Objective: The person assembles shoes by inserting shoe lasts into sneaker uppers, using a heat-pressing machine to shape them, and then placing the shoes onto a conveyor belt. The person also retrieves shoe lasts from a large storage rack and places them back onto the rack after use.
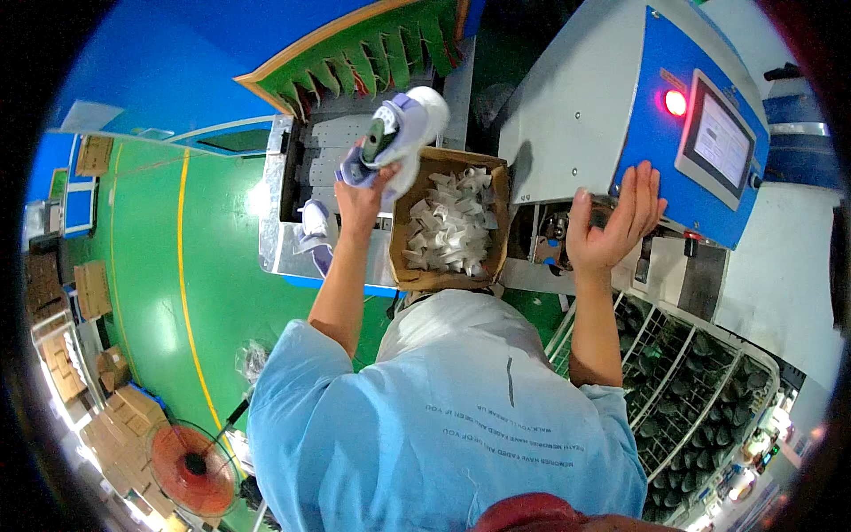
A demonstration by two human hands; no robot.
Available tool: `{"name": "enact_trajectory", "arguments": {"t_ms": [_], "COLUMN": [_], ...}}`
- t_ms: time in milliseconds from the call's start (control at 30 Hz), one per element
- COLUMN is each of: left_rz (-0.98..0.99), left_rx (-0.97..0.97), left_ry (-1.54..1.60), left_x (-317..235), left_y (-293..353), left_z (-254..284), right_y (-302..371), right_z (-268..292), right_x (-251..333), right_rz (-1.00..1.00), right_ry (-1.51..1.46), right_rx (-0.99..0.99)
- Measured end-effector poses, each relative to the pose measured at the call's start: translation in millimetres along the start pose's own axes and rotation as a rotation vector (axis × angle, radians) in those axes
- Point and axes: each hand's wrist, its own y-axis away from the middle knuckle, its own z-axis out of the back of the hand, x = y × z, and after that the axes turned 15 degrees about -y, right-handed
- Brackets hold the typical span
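Observation:
My left hand [362, 184] is closed around a white and lavender sneaker [415, 122] with a dark green patch, held up over the conveyor [332, 155] beside a cardboard box. My right hand [613, 222] is raised with fingers stretched out, at the lower edge of the machine's blue front panel [651, 97]. Whether its fingertips press on the panel, I cannot tell. Another white and lavender shoe [316, 229] lies on the metal edge left of my left forearm. White, thin plastic-looking pieces [452, 222] fill much of the open cardboard box [405, 266] in front of me.
Green strips [381, 62] hang over the conveyor's far end. The machine carries a screen [720, 142] and a glowing red button [675, 103]. At my right stands a wire rack [691, 372] of dark pieces. An orange fan [191, 465] and stacked cartons [115, 426] are behind left.

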Motion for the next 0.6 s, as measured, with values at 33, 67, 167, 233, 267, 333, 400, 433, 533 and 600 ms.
{"name": "enact_trajectory", "arguments": {"t_ms": [33, 67, 167, 233, 267, 333, 400, 433, 533, 600], "left_rz": [0.046, 0.054, 0.111, -0.006, -0.083, -0.03, 0.02, -0.071, 0.097, 0.172], "left_rx": [-0.029, 0.004, 0.182, 0.428, 0.533, 0.701, 0.928, 0.987, 1.217, 1.273], "left_ry": [0.309, 0.321, 0.8, 0.904, 0.883, 0.793, 0.504, 0.333, 0.34, 0.14], "left_x": [-24.3, -44.7, -74.6, -104.9, -110.5, -120.0, -139.9, -149.4, -127.9, -125.6], "left_y": [22.3, 42.3, 108.7, 136.8, 153.3, 173.9, 178.4, 180.0, 198.6, 219.2], "left_z": [0.4, 3.6, -18.3, -34.8, -43.4, -41.6, -42.2, -41.7, -76.0, -98.9], "right_y": [4.7, 12.9, 46.0, 76.5, 103.8, 101.5, 99.7, 109.6, 169.0, 227.7], "right_z": [12.3, 19.4, 31.4, 39.5, 37.5, 65.4, 92.1, 106.1, 152.4, 152.6], "right_x": [1.5, 5.6, 47.0, 47.4, 35.5, 3.0, -8.2, -15.7, -8.5, -19.2], "right_rz": [-0.003, 0.008, -0.248, -0.569, -0.761, -1.058, -1.314, -1.456, -1.059, -0.788], "right_ry": [-0.136, -0.136, -0.949, -1.379, -1.611, -1.816, -2.037, -1.965, -1.748, -1.574], "right_rx": [0.042, 0.035, 0.098, 0.202, 0.227, 0.355, 0.39, 0.436, 0.28, 0.173]}}
